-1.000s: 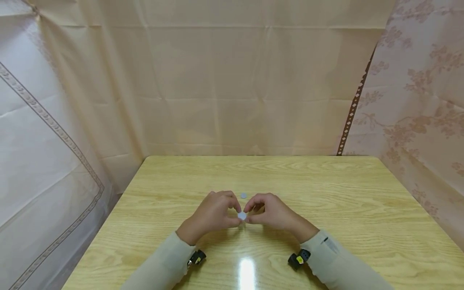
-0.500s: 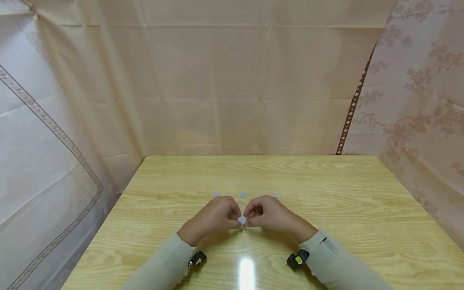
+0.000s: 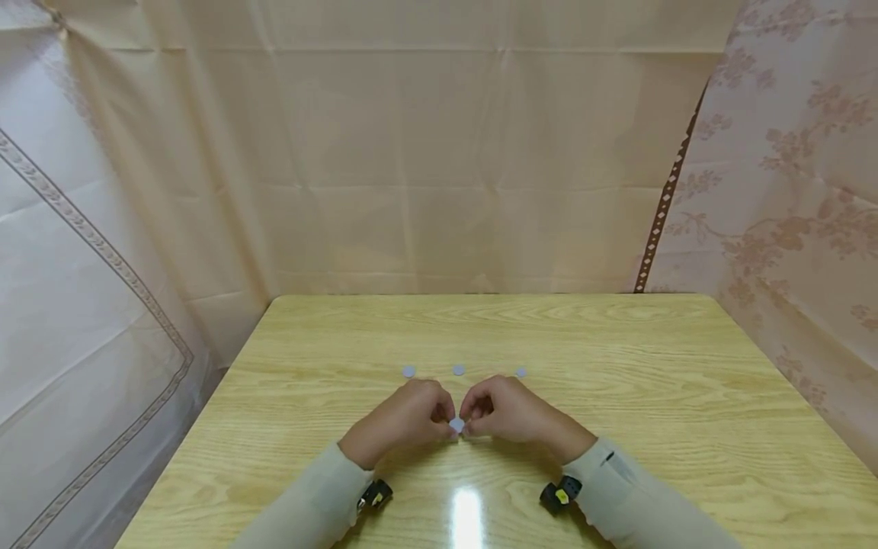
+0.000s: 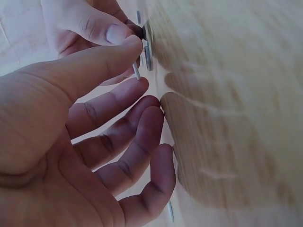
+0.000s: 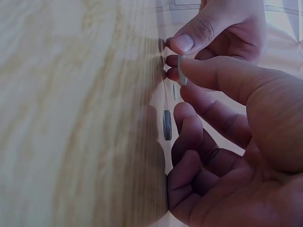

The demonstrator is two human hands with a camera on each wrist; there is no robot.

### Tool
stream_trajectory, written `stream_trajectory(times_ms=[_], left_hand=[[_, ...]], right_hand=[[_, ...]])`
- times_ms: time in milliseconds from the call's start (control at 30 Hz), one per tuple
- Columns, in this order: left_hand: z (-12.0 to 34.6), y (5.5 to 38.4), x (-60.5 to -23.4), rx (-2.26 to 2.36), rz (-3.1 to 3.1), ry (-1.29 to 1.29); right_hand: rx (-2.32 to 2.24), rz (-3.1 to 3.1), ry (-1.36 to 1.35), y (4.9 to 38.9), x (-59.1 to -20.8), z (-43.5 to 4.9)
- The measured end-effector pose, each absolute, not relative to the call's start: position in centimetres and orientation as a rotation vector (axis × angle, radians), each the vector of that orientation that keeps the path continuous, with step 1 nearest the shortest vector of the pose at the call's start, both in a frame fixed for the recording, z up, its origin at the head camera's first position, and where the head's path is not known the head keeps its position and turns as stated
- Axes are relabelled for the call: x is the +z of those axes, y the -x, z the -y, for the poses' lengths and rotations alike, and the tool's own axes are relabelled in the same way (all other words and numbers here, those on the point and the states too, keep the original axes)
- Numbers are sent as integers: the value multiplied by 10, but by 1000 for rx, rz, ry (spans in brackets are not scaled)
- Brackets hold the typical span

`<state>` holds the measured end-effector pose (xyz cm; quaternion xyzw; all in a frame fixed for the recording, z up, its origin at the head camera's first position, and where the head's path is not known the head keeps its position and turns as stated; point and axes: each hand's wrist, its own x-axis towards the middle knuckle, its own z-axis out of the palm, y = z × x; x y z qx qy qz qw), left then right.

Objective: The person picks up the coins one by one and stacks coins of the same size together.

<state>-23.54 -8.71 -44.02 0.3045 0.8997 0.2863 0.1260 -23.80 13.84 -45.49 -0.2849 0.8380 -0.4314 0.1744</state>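
- Near disc (image 3: pixel 456 425), one: our left hand (image 3: pixel 411 412) and right hand (image 3: pixel 513 412) pinched opposite edges, seemingly for steadiness.
- Farther discs (image 3: pixel 458 370), three: spaced apart, perhaps so we reached each freely.

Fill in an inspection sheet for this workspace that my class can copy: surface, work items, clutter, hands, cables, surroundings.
Surface: wood-grain table, glossy, with a bright reflection on its near part.
Work items: four small pale discs; the held disc is between the hands, while the left disc, middle disc and right disc lie in a row beyond them.
Clutter: nothing seen.
Hands: left hand and right hand both pinch the held disc, from opposite sides.
Cables: nothing seen.
Surroundings: tan cloth behind the table, whitish cloth at left, flower-patterned cloth at right.
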Motion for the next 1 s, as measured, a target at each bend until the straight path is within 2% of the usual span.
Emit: stream_trajectory(times_ms=[1000], left_hand=[[83,232,-444,792,-2655,-875]], right_hand=[[-1099,-2446,807,236,-459,-137]])
